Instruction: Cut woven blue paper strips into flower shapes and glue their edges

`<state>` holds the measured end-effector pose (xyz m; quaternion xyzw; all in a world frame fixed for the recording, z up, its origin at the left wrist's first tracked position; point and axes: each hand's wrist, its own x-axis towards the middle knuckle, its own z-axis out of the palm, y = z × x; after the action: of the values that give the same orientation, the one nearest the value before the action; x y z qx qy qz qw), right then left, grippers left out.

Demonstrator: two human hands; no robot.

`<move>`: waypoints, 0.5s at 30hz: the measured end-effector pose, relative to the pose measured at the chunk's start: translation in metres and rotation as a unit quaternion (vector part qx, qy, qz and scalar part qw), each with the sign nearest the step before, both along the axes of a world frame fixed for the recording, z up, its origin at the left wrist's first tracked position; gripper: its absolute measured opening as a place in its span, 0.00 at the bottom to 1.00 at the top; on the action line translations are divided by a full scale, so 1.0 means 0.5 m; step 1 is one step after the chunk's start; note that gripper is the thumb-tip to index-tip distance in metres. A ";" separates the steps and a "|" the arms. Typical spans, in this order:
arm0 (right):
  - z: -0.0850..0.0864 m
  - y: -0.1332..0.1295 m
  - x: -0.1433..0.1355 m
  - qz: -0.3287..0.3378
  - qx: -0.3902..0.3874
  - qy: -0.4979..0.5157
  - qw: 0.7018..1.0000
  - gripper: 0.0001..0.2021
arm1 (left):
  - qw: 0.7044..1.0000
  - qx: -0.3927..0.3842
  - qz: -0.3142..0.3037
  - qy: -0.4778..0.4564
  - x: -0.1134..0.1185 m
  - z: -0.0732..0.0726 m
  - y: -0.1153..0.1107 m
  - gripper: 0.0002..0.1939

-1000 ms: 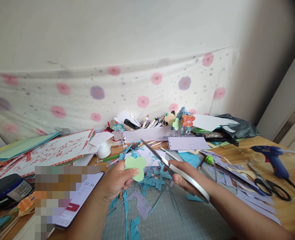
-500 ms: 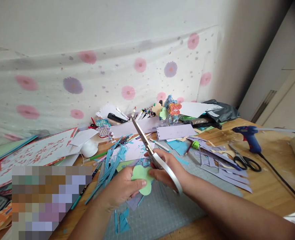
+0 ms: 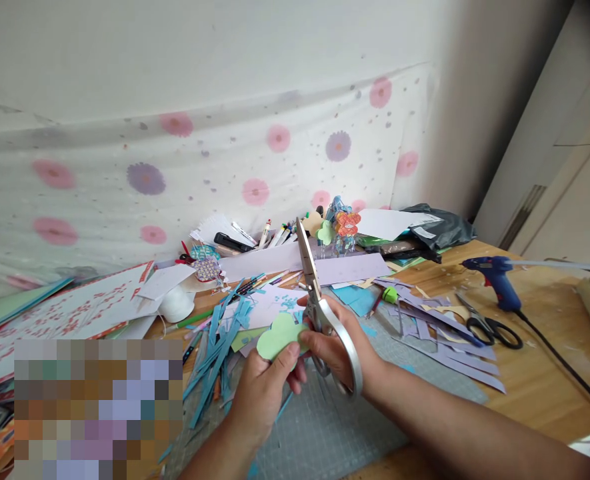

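A light green paper cutout with rounded lobes [image 3: 277, 337] is pinched in my left hand [image 3: 269, 383], the thumb lying on its front. My right hand [image 3: 342, 343] is wrapped round a pair of silver scissors [image 3: 309, 261], whose blades look closed and point up and away. The thumb of that hand also touches the cutout's right edge. Beneath both hands is a grey cutting mat [image 3: 345, 427]. Blue paper strips [image 3: 219, 363] lie in a heap just left of the cutout.
On the right are a blue glue gun [image 3: 497, 277], black-handled scissors [image 3: 492, 328] and lilac paper strips [image 3: 467, 363]. White thread [image 3: 177, 305] stands left. Pens, paper and small paper ornaments [image 3: 347, 223] line the back. A flowered cloth [image 3: 215, 153] covers the wall.
The green cutout has been turned and raised slightly, with my left hand now more below it. The scissors have swung from leaning left to nearly upright.
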<state>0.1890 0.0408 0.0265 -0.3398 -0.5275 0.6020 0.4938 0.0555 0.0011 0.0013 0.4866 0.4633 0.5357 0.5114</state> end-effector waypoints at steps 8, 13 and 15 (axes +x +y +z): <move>-0.018 0.005 0.039 0.217 0.135 -0.050 0.965 0.28 | 0.990 0.047 0.126 -0.042 -0.056 0.045 0.009 0.15; -0.008 0.006 0.042 0.271 0.184 -0.165 0.930 0.25 | 0.983 0.063 0.159 -0.070 -0.085 0.069 0.015 0.14; -0.003 0.002 0.040 0.273 0.209 -0.190 0.919 0.26 | 0.983 0.066 0.160 -0.062 -0.089 0.071 0.014 0.14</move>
<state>0.2088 0.0417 0.0250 -0.1793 -0.7978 0.5134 0.2602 0.0112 0.0080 0.0365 0.4044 0.4661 0.6692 0.4140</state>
